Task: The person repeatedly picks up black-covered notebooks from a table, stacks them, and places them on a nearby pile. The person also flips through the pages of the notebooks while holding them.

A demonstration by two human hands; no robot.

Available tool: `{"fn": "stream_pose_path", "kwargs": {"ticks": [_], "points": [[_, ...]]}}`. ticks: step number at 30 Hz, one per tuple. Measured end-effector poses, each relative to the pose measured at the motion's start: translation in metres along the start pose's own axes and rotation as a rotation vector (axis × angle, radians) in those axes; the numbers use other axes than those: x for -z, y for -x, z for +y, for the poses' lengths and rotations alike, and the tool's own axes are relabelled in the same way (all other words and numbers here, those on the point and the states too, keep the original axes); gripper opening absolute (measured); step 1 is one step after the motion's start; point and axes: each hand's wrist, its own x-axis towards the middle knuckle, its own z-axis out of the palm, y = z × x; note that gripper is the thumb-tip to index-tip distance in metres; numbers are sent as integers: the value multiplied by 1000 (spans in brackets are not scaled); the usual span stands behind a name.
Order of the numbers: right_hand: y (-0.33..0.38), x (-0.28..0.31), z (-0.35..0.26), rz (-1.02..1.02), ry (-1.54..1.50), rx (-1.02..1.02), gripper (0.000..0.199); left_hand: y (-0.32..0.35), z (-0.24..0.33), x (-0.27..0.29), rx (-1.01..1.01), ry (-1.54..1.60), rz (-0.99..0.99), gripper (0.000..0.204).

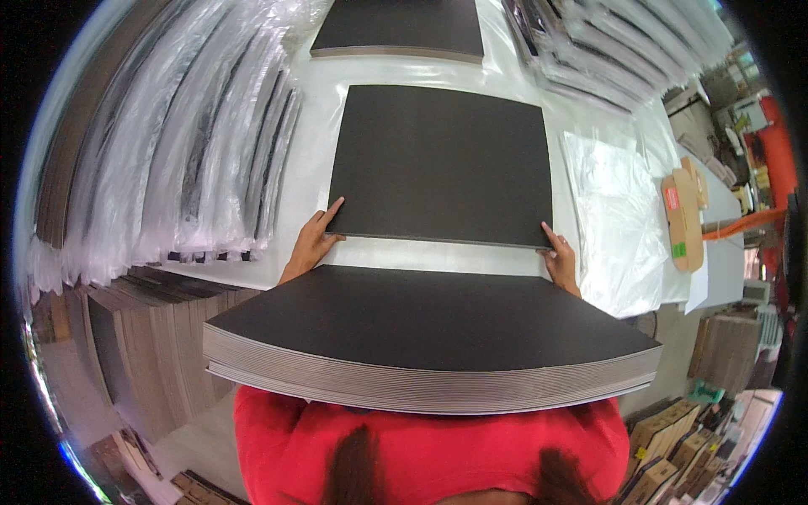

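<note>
Head view shows a flat black board (pixel 442 164) in the middle of the desk (pixel 316 143), with both hands at its near corners. I take this board as the centre of the clock: the left hand (pixel 311 240) is at 8 o'clock and the right hand (pixel 561 259) at 4 o'clock. The fingers are partly spread and touch the edges, the forefingers toward the upper face. I cannot tell if they grip the board or only rest against it.

The step in hand looks like guiding or squaring this one board, in my judgement. The next move probably calls for equal work of both hands, so that the corners stay level and the dark surface does not get scratched.

The board is rectangular, thin and matt, and looks stiff like card. At 6 o'clock, a thick near stack (pixel 438 383) has a similar black top and many grey layers along its side. At 12 o'clock, a far stack (pixel 400 25) is also black, with a brownish edge. Wrinkled, shiny film covers the wrapped row (pixel 181 135) at 9 o'clock and the wrapped pile (pixel 619 42) at 1 o'clock. At 4 o'clock, beyond the right hand, lie flat, glossy clear sleeves (pixel 619 227).
</note>
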Motion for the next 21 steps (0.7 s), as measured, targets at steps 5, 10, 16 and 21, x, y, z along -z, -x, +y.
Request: {"fn": "stream_pose_path", "kwargs": {"ticks": [5,10,16,21], "points": [[6,13,11,-167,-721,-339,75,7,-7,3,313,385,-100,86],[-12,16,1,-212,-763,-592,77,-4,-11,-2,499,593,-54,73],[-34,11,7,-265,-860,-734,77,-22,-17,0,721,749,-40,62],[-29,-2,24,-165,-937,-820,62,-26,-29,-9,826,916,-26,43]]}}
